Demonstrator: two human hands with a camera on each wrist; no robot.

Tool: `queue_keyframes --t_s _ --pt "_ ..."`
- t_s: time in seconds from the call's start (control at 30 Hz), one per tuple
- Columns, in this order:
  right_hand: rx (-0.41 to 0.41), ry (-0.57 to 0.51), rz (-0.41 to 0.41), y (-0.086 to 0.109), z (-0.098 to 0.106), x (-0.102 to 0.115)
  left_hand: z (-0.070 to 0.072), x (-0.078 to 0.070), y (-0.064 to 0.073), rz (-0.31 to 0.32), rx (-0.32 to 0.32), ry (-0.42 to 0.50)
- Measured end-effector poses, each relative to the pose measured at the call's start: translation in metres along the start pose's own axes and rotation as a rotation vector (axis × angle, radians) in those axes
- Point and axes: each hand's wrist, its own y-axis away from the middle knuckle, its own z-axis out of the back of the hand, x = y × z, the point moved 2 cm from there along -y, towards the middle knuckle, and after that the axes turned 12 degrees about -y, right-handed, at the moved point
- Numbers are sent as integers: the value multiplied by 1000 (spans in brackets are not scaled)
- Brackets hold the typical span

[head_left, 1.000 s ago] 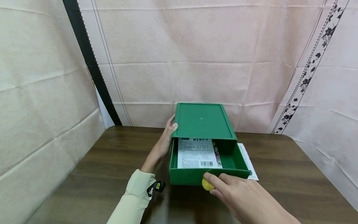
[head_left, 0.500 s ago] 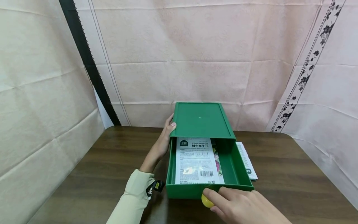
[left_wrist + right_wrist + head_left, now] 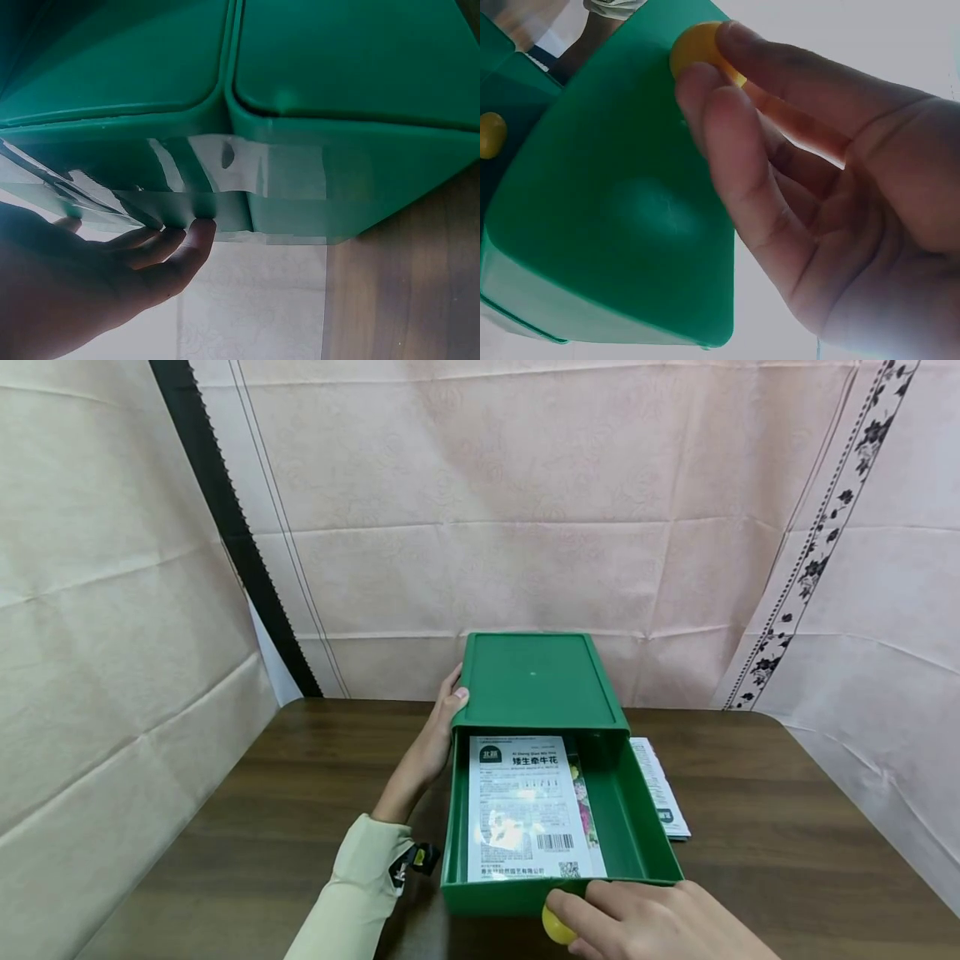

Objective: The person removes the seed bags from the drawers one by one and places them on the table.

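A green drawer stands well out of its green cabinet. My right hand pinches the yellow round knob on the drawer front between thumb and fingers; the right wrist view shows the fingertips against it. Inside the drawer, toward its left, a white printed seed packet lies flat, partly covering a packet with a flower picture. My left hand rests against the cabinet's left side, thumb near the top edge. In the left wrist view its fingers touch the side, which carries clear tape.
More white printed packets lie on the wooden table right of the cabinet. A second yellow knob shows on another green drawer in the right wrist view. Pale cloth hangs behind and at both sides.
The drawer has slid out toward me with my right hand on its knob, baring the whole white packet and more of the drawer floor. My left hand has stayed against the cabinet.
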Motion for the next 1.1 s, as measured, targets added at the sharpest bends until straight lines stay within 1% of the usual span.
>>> queue_keyframes --t_s 0.17,0.27,0.37,0.47,0.67,0.87,1.0,1.07,1.1 --pt "35 -92 -31 2 -3 2 0 0 0 3 3 1" --pt "66 -118 -61 2 -6 4 0 0 0 -3 4 -3" --pt "84 -110 -69 1 -7 6 0 0 0 -13 1 -9" --pt "92 -83 -56 1 -8 6 0 0 0 -17 -1 -12" --pt "76 -55 -53 0 -11 8 2 -1 0 -20 0 -4" --pt "34 -42 -54 0 -9 13 3 -1 0 -24 2 0" --pt "-6 -39 -16 1 -7 15 3 -1 -1 -28 4 -7" --pt "-18 -78 5 3 -8 15 2 -1 -1 -28 2 -13" --pt "-25 -123 3 5 -9 14 2 -1 -1 -29 3 -15"
